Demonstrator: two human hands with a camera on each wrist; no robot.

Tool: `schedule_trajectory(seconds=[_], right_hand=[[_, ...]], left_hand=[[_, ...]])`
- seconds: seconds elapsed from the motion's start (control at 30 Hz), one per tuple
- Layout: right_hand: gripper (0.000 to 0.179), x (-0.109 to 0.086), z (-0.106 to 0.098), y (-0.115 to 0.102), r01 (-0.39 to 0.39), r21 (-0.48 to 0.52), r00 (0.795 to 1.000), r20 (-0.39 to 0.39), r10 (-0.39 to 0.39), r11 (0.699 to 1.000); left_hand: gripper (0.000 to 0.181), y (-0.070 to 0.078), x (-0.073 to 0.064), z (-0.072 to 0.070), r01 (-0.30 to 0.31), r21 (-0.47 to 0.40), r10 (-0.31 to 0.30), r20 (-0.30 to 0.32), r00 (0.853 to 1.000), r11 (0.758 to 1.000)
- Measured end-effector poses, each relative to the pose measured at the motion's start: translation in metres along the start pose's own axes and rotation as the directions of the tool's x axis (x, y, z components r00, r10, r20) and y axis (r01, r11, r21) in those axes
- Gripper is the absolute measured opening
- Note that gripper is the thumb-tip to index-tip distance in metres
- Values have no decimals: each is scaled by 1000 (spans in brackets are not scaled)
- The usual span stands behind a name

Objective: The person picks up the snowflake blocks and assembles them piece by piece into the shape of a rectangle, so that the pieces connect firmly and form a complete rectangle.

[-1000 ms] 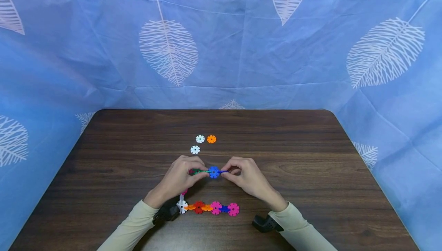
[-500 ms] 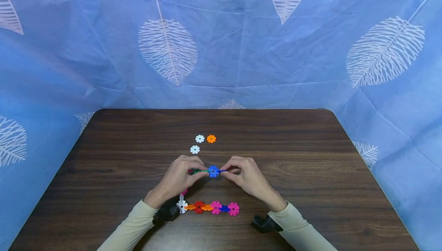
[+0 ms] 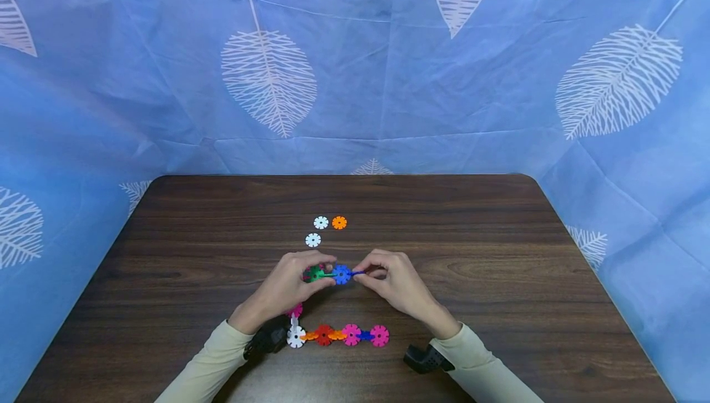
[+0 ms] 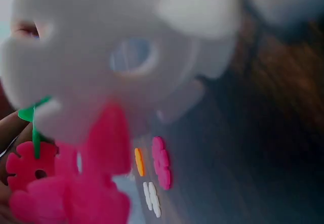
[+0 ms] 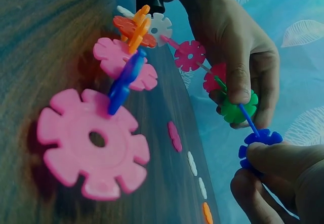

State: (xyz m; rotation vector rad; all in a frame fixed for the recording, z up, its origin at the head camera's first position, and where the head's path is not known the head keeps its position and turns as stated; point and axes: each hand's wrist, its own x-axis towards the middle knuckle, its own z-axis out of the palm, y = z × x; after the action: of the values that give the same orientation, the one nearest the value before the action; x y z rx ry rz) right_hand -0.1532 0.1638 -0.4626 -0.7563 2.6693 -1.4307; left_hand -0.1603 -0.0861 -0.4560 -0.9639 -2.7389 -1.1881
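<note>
A chain of slotted plastic flower discs bends from the table up into both hands. My left hand (image 3: 296,273) holds it around the green disc (image 3: 315,273), the thumb against that disc in the right wrist view. Farther right, a bright blue disc (image 3: 341,275) faces up between the hands. My right hand (image 3: 391,276) pinches the dark blue disc (image 5: 260,139) at the chain's end. The lower part of the chain lies near the front, with a white disc (image 3: 296,336), a red disc (image 3: 324,335) and a pink end disc (image 3: 379,336). White and pink discs fill much of the left wrist view, blurred.
Beyond the hands, two loose white discs (image 3: 313,240) and an orange disc (image 3: 339,223) lie on the brown table (image 3: 471,218). A loose pink disc (image 5: 174,136) lies near them in the right wrist view. A blue leaf-print cloth (image 3: 355,82) hangs behind.
My left finger and thumb have spread apart, uncovering more of the green disc. The chain's lower part has shifted slightly right. My right hand keeps its pinch.
</note>
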Motion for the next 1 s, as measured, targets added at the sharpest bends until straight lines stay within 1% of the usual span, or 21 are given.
schedule_trajectory(seconds=[0.07, 0.17, 0.33, 0.43, 0.6, 0.67, 0.77, 1.0], right_hand=[[11, 0, 1, 0, 1, 1, 1000, 2, -1, 1000], [11, 0, 1, -1, 2, 7, 1000, 5, -2, 1000], [11, 0, 3, -1, 6, 8, 1000, 6, -6, 1000], [12, -1, 5, 0, 23, 0, 1000, -1, -23, 1000], [11, -1, 9, 2, 77, -41, 997, 2, -77, 996], [10, -1, 9, 1, 94, -53, 996, 4, -93, 994], [10, 0, 6, -2, 90, -46, 996, 12, -89, 995], [13, 1, 2, -1, 79, -32, 996, 36, -78, 996]], left_hand=[[33, 0, 0, -1, -11, 0, 11, 4, 1000, 1000], [30, 1, 0, -1, -25, 1, 25, 4, 1000, 1000], [28, 3, -1, -1, -28, 20, 28, 1, 1000, 999], [28, 4, -1, 0, -30, 40, 30, 0, 1000, 999], [27, 4, -2, -1, -41, 72, 40, 22, 999, 997], [27, 4, -1, -1, -39, 84, 36, 33, 999, 996], [28, 3, -1, -2, -33, 94, 29, 38, 999, 995], [30, 2, 0, -4, -2, 72, -1, 51, 999, 997]])
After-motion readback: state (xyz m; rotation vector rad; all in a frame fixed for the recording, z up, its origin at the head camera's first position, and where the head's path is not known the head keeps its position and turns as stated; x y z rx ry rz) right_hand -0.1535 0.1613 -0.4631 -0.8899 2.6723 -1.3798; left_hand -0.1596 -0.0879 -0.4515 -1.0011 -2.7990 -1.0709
